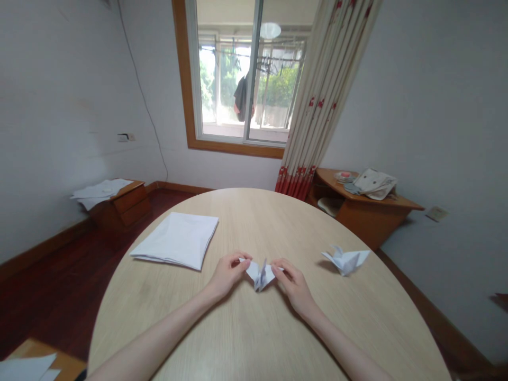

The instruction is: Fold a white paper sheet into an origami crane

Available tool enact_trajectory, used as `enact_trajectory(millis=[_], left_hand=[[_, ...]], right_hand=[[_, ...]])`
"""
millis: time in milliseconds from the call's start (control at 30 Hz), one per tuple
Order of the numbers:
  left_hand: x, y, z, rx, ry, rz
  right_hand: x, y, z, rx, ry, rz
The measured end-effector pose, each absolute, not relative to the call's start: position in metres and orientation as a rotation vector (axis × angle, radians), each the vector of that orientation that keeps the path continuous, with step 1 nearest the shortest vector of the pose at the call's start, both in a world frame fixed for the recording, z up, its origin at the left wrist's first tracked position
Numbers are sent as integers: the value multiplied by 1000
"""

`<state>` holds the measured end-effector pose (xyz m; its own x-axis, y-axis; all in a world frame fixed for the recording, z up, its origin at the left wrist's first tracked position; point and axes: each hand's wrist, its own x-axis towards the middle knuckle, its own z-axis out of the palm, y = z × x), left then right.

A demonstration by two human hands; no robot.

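A folded white paper crane (260, 277) is held just over the round wooden table (254, 333), its two wings spread sideways. My left hand (229, 271) pinches the tip of the left wing between thumb and fingers. On the other side, my right hand (291, 280) grips the right wing in the same way. The narrow middle points of the crane stand between the hands. A second white paper crane (346, 261) rests on the table to the right, apart from my right hand.
A stack of white paper sheets (177, 239) lies at the table's left. Beyond the table are a low wooden cabinet (133, 203) with papers, a corner desk (369, 211) bearing a cloth bag (375, 183), a window and a curtain (317, 100). More paper (27, 366) lies at lower left.
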<state>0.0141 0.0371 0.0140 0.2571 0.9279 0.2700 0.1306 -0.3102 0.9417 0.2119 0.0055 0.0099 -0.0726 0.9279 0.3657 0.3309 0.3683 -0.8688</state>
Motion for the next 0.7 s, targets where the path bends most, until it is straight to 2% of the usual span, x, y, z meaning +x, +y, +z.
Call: enact_trajectory(millis=[133, 700], left_hand=[[9, 40, 13, 1813, 1137, 1237], [8, 50, -10, 1987, 1626, 1197]], right_hand=[[218, 11, 7, -1175, -1573, 617], [229, 27, -15, -1211, -1286, 590]])
